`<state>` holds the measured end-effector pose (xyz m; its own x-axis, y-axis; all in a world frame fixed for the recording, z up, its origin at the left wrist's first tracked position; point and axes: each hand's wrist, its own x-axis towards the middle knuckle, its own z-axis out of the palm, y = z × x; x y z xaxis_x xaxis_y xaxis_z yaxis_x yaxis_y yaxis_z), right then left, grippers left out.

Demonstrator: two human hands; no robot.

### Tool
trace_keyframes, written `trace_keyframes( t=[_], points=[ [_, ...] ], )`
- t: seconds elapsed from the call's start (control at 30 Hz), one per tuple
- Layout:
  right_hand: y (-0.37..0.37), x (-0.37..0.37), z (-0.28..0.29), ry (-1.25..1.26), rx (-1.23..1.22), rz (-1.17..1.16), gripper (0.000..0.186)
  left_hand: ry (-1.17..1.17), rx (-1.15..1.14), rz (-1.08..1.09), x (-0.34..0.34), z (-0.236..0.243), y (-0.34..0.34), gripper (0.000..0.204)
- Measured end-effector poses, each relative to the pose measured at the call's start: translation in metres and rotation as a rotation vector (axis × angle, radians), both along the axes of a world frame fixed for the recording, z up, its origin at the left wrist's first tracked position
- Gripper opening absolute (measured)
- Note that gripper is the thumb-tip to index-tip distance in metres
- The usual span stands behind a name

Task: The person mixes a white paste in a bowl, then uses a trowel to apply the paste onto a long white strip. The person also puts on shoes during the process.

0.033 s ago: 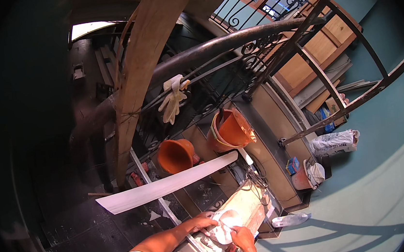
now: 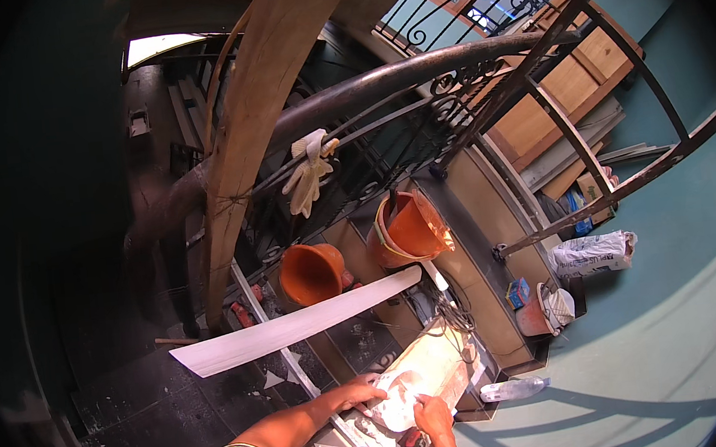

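Observation:
Both my hands are at a pale, rounded white thing [image 2: 397, 402], its details washed out by strong sunlight; I cannot make out its kind. My left hand [image 2: 362, 392] grips its left edge with bent fingers. Closed in a pinch, my right hand [image 2: 431, 413] holds its right side. It lies over the near end of a light wooden board [image 2: 444, 355]. Just below the right hand is a red and black tool [image 2: 414, 444], partly hidden by dark clothing. A long, curved white strip [image 2: 299, 324] lies farther off, beyond my left hand.
Two orange buckets, one tipped [image 2: 309, 275] and one upright [image 2: 410, 229], stand on the tiled steps. A plastic bottle [image 2: 514, 389], a cable [image 2: 453, 311] and a small pail [image 2: 545, 309] lie to the right. A glove [image 2: 310, 174] hangs on the railing beside a wooden post [image 2: 235, 158].
My right hand has moved slightly upward along the white thing, and more of the red and black tool shows below it. My left hand stays nearly in place.

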<state>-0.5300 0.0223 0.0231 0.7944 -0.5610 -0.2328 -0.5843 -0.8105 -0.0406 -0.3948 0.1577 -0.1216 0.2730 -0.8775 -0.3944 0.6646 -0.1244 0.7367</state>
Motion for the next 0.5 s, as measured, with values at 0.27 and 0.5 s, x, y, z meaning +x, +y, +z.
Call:
trace_keyframes(
  t=[0.27, 0.5],
  points=[
    [-0.013, -0.011, 0.003, 0.088, 0.109, 0.046, 0.043, 0.061, -0.013, 0.022, -0.003, -0.018, -0.006, 0.081],
    [0.005, 0.002, -0.011, 0.059, 0.018, 0.15, 0.04, -0.018, 0.072, 0.031, 0.0, -0.022, -0.009, 0.088]
  ],
)
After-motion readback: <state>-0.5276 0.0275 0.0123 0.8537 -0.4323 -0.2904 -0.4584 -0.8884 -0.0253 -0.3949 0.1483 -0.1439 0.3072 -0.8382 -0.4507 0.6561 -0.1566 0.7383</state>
